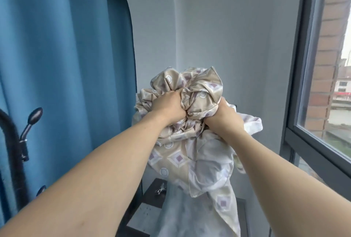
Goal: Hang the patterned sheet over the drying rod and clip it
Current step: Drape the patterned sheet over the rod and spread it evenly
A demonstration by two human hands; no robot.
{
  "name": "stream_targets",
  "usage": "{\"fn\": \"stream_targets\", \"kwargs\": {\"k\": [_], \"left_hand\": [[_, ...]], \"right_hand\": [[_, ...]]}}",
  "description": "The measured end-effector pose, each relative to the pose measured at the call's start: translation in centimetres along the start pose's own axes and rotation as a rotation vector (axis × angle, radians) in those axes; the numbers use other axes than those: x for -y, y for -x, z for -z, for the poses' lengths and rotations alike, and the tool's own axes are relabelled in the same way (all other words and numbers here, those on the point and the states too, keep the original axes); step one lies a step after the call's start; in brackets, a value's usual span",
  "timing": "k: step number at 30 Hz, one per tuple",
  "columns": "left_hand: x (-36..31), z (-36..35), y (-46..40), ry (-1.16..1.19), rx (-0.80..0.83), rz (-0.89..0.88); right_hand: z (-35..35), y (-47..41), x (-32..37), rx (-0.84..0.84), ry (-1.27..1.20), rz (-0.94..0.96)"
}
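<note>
The patterned sheet (197, 92), beige with white circles and purple diamonds, is bunched into a big wad held up in front of me. My left hand (168, 106) grips the wad from the left with curled fingers. My right hand (221, 118) grips it from the right, its fingers buried in the cloth. The two hands touch at the middle. The rest of the sheet hangs down below them, showing its pale underside. No drying rod is in view. A metal clip (160, 191) lies on a dark surface below.
A blue curtain (62, 66) fills the left side. A black coat stand with metal knobs (30, 123) stands at the far left. A grey-framed window (311, 104) runs along the right, with a brick wall outside. A white wall is straight ahead.
</note>
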State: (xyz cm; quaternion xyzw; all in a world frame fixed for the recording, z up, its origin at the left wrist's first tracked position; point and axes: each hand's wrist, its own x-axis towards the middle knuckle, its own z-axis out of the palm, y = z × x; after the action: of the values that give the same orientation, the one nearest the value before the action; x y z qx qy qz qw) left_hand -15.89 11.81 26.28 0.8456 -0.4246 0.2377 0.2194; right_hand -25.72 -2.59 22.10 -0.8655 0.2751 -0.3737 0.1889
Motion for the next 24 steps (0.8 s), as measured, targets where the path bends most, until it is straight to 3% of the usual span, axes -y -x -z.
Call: {"fn": "stream_targets", "kwargs": {"k": [14,24], "left_hand": [[-1.5,20.1,-4.0,-0.122,-0.383,-0.102],[-0.7,31.1,-2.6,-0.421,-0.652,-0.109]], "right_hand": [[11.8,-4.8,14.7,-0.328,-0.171,0.207],[14.0,-5.3,24.3,-0.450,-0.464,0.349]]}}
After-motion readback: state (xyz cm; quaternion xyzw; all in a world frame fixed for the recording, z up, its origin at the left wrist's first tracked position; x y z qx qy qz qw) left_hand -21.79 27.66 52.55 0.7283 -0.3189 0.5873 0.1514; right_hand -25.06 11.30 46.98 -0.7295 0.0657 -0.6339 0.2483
